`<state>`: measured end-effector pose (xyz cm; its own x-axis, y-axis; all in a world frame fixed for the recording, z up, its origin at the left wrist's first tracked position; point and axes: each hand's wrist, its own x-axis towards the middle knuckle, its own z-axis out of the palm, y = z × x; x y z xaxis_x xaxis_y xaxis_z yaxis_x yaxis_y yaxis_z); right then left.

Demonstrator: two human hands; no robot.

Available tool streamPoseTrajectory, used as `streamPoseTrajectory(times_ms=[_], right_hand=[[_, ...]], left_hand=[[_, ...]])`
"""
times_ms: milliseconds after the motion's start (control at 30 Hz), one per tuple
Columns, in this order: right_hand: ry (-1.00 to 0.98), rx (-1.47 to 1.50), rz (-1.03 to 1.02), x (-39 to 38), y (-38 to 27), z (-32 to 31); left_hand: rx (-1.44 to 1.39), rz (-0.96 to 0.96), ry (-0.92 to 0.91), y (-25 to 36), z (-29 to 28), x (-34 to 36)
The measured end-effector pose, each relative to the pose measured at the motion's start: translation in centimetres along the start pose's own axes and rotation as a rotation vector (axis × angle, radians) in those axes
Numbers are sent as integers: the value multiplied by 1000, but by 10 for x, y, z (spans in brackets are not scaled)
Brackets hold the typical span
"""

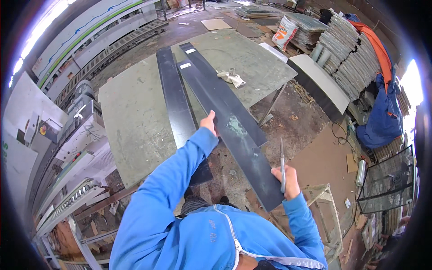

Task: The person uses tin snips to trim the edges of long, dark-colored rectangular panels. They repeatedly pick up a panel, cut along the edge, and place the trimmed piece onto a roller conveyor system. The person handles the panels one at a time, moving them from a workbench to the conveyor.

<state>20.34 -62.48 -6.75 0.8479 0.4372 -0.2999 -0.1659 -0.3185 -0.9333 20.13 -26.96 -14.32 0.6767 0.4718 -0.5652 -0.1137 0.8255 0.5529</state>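
We steadied black strip (234, 130): left hand (209, 122) pressed flat; right hand (288, 180) clenched on metal tool (282, 164). Next called for careful tool work at near end.

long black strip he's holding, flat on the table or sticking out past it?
Sticking out: the black strip overhangs the table edge, near end by the right hand.

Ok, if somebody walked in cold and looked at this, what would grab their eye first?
Probably the long black strips lying diagonally across the grey worktable, with the left hand pressing on the nearest one. Next, the right hand gripping a slim metal tool at that strip's near end. At the far right, stacked grey sheets lean under an orange cloth.
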Motion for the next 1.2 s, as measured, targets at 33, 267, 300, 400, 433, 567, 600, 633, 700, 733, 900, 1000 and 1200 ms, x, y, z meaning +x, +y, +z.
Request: streamPoseTrajectory(times_ms=[33,267,300,400,433,567,600,633,700,733,900,1000,1200], right_hand=[[65,-45,-16,-13,3,-2],[400,-400,-263,-43,-22,17],[373,-344,-316,-43,-27,26],[236,-75,-421,-37,-54,65],[32,1,-468,-40,-78,76],[-193,321,-613,-7,-129,82],[-98,294,-685,7,-146,73],[-32,280,-751,23,-163,73],[23,258,-867,52,-197,75],[80,210,-902,71,-209,73],[-79,157,-972,136,-259,147],[-327,151,-849,161,-255,217],[-653,-52,-692,144,-210,361]], left_hand=[[63,23,144,-11,8,20],[-164,280,136,1,68,21],[-163,389,37,21,72,29],[-59,430,-170,123,114,5],[41,512,-178,167,106,0],[402,583,-203,245,104,-113],[550,443,-241,243,92,-148],[652,370,-248,240,58,-172],[581,226,-328,216,-29,-207],[580,250,-68,179,-40,-233],[575,-18,45,65,-211,-321],[751,81,195,16,-268,-349],[944,-35,363,-10,-346,-413]])
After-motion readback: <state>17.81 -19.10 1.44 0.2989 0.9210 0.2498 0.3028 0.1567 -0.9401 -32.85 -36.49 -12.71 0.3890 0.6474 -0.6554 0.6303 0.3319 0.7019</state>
